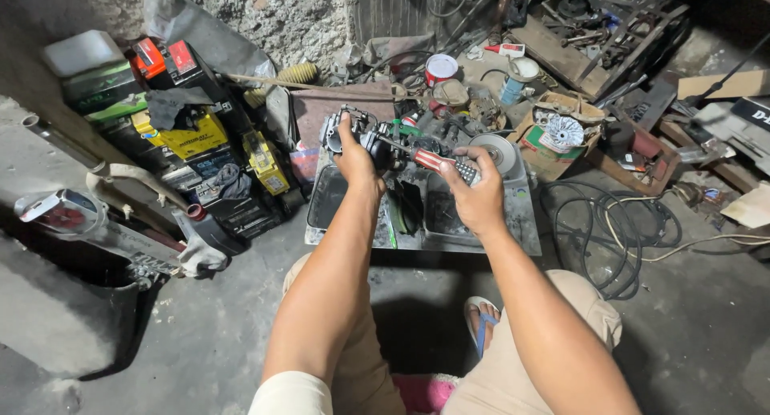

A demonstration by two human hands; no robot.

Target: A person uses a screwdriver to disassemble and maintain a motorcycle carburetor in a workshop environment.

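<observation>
Hands meet over a grimy metal tray (525, 222) on the far side of my knees. My left hand (355, 160) is clenched around a small dark engine part (346, 128), a lump of grey metal with fittings on top, held upright above the tray's far left corner. My right hand (479, 198) grasps the red and black striped handle of a screwdriver (437, 161); its shaft runs left, and the tip meets the engine part just beside my left thumb. I cannot tell from here exactly which screw or slot the tip sits in.

The tray is split into dark, oily compartments, and both hands hover above them rather than resting on the metal. Just right of my right hand a round grey disc (496, 152) lies at the tray's far right corner. Farther right, an open cardboard box (536, 149) holds a white finned rotor (565, 131), and a coil of black cable (597, 222) sprawls on the concrete floor near it.

To the left, a stack of batteries (192, 134), black, yellow and green, leans against the rough wall. A chrome exhaust pipe (104, 226) lies near left. Far behind the tray stands a red and white tin (440, 67). My foot wears a blue-strapped sandal (480, 323).
</observation>
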